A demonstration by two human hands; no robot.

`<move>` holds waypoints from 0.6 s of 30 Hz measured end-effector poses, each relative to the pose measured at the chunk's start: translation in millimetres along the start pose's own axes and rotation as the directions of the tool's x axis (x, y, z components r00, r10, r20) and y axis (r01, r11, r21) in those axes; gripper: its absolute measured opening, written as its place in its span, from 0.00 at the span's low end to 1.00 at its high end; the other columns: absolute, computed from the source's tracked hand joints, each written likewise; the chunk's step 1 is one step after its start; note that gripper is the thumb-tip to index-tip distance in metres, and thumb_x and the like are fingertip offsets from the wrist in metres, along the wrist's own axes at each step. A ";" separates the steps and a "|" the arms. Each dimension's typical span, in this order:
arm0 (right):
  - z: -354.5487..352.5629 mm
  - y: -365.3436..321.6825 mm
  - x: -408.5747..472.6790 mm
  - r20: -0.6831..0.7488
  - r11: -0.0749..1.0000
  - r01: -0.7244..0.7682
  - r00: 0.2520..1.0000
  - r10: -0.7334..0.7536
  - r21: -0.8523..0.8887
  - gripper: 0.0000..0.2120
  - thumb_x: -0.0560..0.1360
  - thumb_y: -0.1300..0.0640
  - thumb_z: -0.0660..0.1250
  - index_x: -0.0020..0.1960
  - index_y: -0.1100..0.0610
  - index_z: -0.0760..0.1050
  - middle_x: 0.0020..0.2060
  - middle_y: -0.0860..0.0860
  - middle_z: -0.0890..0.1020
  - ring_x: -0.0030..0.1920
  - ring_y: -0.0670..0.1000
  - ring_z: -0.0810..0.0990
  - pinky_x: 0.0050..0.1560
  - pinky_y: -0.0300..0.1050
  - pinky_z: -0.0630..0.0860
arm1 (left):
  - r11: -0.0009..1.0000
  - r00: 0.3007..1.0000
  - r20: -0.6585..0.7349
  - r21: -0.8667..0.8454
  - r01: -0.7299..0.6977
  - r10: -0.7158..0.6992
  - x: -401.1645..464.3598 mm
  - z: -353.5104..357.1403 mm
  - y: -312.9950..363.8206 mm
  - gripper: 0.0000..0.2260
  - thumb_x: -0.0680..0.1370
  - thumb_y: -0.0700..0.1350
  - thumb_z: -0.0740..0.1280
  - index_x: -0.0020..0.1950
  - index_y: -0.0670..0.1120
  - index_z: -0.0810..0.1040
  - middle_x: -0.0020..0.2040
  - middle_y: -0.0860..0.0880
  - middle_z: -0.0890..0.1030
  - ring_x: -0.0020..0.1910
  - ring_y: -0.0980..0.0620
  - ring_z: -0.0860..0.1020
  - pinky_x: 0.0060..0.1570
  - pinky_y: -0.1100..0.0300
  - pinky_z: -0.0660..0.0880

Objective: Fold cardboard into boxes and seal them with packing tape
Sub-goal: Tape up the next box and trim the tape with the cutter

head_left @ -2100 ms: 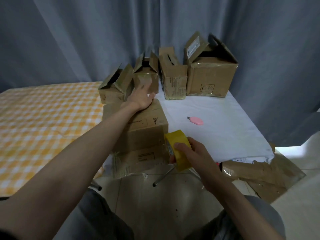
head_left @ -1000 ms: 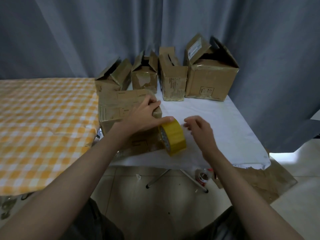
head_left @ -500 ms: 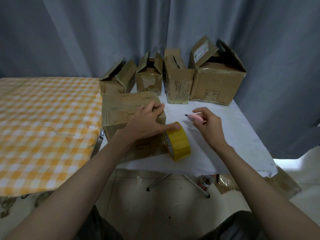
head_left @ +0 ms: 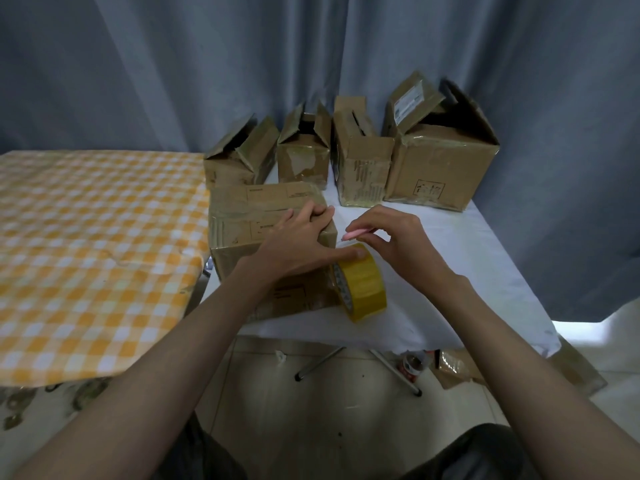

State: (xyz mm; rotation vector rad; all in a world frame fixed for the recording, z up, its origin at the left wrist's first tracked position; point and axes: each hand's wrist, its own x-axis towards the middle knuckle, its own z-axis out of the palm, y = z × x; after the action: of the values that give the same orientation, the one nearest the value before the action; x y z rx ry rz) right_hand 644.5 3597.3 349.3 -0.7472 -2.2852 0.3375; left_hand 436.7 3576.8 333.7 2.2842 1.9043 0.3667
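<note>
A closed cardboard box (head_left: 256, 216) lies on the white table (head_left: 467, 271). My left hand (head_left: 301, 244) rests flat on the box's right end, its thumb pressing the top of a yellow tape roll (head_left: 362, 285) that stands on edge against the box's side. My right hand (head_left: 394, 240) pinches a small pink cutter (head_left: 356, 233) just above the roll, blade end toward the tape stretched between roll and box.
Several open-flapped cardboard boxes (head_left: 440, 161) line the back of the white table. A table with an orange checked cloth (head_left: 86, 244) stands to the left. On the floor lie another tape roll (head_left: 412, 365) and flat cardboard (head_left: 568, 368). Grey curtains hang behind.
My right hand let go of the tape roll, picked the pink cutter off the table and brought it to the roll. My left hand moved from the box's far end to hold the roll.
</note>
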 end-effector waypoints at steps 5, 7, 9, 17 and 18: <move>-6.1 28.5 -9.8 0.002 0.975 -0.160 0.987 0.162 -0.156 0.04 0.76 0.62 0.71 0.50 0.59 0.84 0.46 0.51 0.84 0.48 0.51 0.80 0.51 0.47 0.78 | 0.999 0.998 0.048 -0.016 0.033 -0.033 1.0 -2.1 1.2 0.51 0.65 0.83 0.51 0.81 0.54 0.54 0.75 0.55 0.59 0.73 0.44 0.60 0.71 0.44 0.60; -5.9 42.2 -20.2 -0.021 0.927 -0.303 0.952 0.306 -0.223 0.03 0.76 0.62 0.71 0.49 0.57 0.82 0.44 0.49 0.82 0.49 0.51 0.78 0.46 0.48 0.75 | 0.999 0.997 0.057 -0.005 0.047 -0.047 1.4 -2.6 2.0 0.52 0.63 0.84 0.50 0.81 0.55 0.54 0.75 0.55 0.58 0.74 0.43 0.59 0.71 0.42 0.61; 3.8 50.0 -29.8 -0.043 0.864 -0.395 0.914 0.403 -0.312 0.03 0.75 0.63 0.71 0.46 0.56 0.79 0.41 0.47 0.79 0.49 0.52 0.74 0.40 0.48 0.71 | 0.999 0.998 0.054 -0.001 0.045 -0.045 1.8 -2.6 1.8 0.53 0.63 0.84 0.49 0.80 0.55 0.54 0.74 0.55 0.59 0.74 0.43 0.60 0.70 0.43 0.61; 15.9 48.9 -24.5 0.113 0.742 -0.594 0.752 0.649 -0.311 0.07 0.74 0.54 0.74 0.49 0.56 0.81 0.49 0.52 0.75 0.48 0.53 0.76 0.47 0.46 0.73 | 0.999 0.998 0.046 -0.011 0.030 -0.029 1.8 -2.0 1.5 0.53 0.63 0.84 0.48 0.81 0.54 0.54 0.74 0.55 0.59 0.73 0.45 0.60 0.71 0.44 0.60; 11.8 43.6 -19.3 0.119 0.749 -0.622 0.745 0.656 -0.231 0.06 0.75 0.54 0.74 0.49 0.56 0.83 0.49 0.52 0.77 0.48 0.52 0.77 0.46 0.44 0.72 | 1.000 0.999 0.032 -0.014 0.022 -0.021 1.3 -1.4 1.5 0.53 0.64 0.84 0.49 0.81 0.53 0.54 0.73 0.55 0.59 0.72 0.46 0.60 0.71 0.45 0.59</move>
State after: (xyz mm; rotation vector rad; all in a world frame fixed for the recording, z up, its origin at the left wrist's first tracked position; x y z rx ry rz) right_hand 665.9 3620.3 311.6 -1.6750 -2.1785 0.5435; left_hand 438.0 3577.8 335.5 2.2450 1.9032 0.3376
